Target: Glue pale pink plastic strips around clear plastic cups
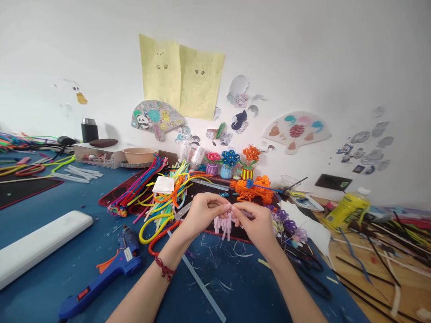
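My left hand [206, 213] and my right hand [255, 222] meet over the mat, thumbs and fingers pinched together at their tips. Between them is a pale pink pipe cleaner piece [222, 228], with several short strands hanging below the fingers. The fingers cover its upper part. Behind the hands stand small pipe cleaner flower pots: a pink flower [213, 158], a blue flower [230, 159] and an orange flower [252, 155]. Purple pipe cleaner flowers [284, 223] lie just right of my right hand.
A blue glue gun [104, 273] and a long white case [43, 246] lie at left. Bundled coloured pipe cleaners [141, 186] sit behind my left arm. A clear strip [202, 285] lies in front. Black scissors [311, 276] and a yellow bottle [348, 210] are at right.
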Tool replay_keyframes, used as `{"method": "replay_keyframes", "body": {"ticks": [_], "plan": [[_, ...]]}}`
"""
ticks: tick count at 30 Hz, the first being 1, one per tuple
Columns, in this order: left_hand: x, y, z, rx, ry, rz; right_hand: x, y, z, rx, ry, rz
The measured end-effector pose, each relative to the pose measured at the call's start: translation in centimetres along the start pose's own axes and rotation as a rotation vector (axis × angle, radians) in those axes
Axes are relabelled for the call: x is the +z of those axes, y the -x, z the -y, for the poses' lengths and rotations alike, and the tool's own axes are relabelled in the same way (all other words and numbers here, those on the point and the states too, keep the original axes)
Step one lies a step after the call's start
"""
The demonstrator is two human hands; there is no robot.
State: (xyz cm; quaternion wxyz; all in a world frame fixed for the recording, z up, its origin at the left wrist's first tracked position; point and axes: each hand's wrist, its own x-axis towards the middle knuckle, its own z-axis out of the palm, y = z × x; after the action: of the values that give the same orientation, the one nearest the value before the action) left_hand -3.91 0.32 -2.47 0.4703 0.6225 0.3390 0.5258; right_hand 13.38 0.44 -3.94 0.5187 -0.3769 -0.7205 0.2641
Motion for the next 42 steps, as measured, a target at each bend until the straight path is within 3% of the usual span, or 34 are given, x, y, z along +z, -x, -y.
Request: {"method": "replay_keyframes", "body": {"ticks": [5, 14, 19, 23, 32, 36, 42], "plan": [[0.2, 0.1, -0.3, 0.041, -0.073, -0.045, 0.3, 0.0, 0.1, 0.055, -0.063, -0.006], [-0.7, -0.3, 0.2, 0.055, -0.158, -0.150, 0.3, -0.7, 0.4, 0.281, -0.367, 0.035], [0.1, 0.0, -0.3, 0.056, -0.233, -0.097, 0.1, -0.8, -0.2, 0.316, -0.465, -0.057], [0.6, 0.1, -0.2, 0.014, -0.187, 0.037, -0.1, -0.8, 0.0, 0.338, -0.517, -0.044], [0.2, 0.1, 0.5, -0.028, -0.202, 0.095, -1.1, -1.1, 0.3, 0.315, -0.365, -0.023], [0.0, 0.3, 0.3, -0.001, -0.346, 0.117, -1.5, -1.1, -0.1, 0.255, -0.241, -0.014], [0.0, 0.3, 0.3, 0.153, -0.669, 0.131, -1.8, -1.0, -0.8, 0.212, -0.097, -0.002]]}}
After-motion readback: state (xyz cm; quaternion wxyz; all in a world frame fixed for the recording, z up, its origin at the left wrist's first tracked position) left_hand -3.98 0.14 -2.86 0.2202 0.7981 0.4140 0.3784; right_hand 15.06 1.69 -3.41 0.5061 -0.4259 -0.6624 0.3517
